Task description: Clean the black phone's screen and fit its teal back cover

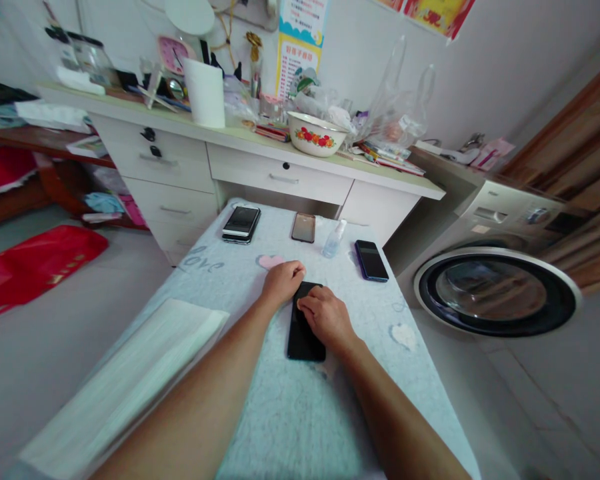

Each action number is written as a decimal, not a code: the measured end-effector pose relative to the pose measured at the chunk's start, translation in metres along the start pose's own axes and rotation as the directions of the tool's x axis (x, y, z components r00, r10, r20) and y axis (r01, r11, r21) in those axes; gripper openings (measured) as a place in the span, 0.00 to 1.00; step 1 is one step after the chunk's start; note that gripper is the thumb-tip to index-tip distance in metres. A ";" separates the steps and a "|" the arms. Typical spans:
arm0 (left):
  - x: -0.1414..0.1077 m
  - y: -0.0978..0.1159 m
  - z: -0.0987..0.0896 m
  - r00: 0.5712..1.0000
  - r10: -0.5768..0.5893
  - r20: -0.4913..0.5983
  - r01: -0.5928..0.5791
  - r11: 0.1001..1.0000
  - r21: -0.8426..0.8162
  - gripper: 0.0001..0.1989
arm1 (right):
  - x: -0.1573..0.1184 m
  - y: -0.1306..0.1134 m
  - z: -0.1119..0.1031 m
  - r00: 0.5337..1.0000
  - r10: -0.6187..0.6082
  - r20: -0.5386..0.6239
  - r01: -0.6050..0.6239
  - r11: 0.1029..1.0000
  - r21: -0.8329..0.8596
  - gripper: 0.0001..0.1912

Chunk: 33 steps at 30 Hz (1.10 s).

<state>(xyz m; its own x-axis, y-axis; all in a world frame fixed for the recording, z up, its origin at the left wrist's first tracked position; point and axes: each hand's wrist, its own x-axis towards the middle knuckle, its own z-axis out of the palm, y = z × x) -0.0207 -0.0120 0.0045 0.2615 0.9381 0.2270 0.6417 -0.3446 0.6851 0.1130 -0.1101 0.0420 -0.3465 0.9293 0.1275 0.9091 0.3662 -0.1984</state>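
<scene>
A black phone [306, 340] lies flat on the cloth-covered table [260, 413] in front of me. My left hand [283, 283] rests at its upper left corner, fingers curled together; whatever they may hold is too small to make out. Over the phone's upper right part is my right hand [325, 316], its fingers bent and pressed together on the screen, and anything between them is hidden. Beyond the hands lie a clear phone case [303, 227] and a small spray bottle [335, 240], which stands upright.
Stacked phones [241, 224] lie at the table's back left, another phone [371, 261] at the right. A long pale folded sheet [130, 380] lies along the left edge. Behind are a desk [265, 143] with a floral bowl [317, 135], and a washing machine [500, 233] at right.
</scene>
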 end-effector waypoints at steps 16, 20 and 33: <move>0.000 0.001 0.001 1.000 0.011 0.006 -0.011 1.000 0.003 0.11 | -0.012 0.002 -0.007 0.989 -0.138 0.046 0.137 0.990 0.031 0.12; 0.000 0.000 0.001 1.000 0.024 0.002 -0.024 1.000 -0.001 0.11 | -0.010 0.005 -0.003 0.993 -0.111 0.026 0.110 0.993 0.029 0.11; 0.000 0.000 0.001 1.000 0.019 0.014 -0.019 1.000 -0.006 0.11 | -0.001 0.024 0.002 0.994 0.092 -0.052 -0.090 0.995 0.030 0.12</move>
<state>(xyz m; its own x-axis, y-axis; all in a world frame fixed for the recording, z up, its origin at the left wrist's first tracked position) -0.0200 -0.0123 0.0032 0.2833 0.9309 0.2303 0.6324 -0.3619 0.6849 0.1351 -0.1022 0.0350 -0.2493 0.9553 0.1592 0.9293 0.2822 -0.2382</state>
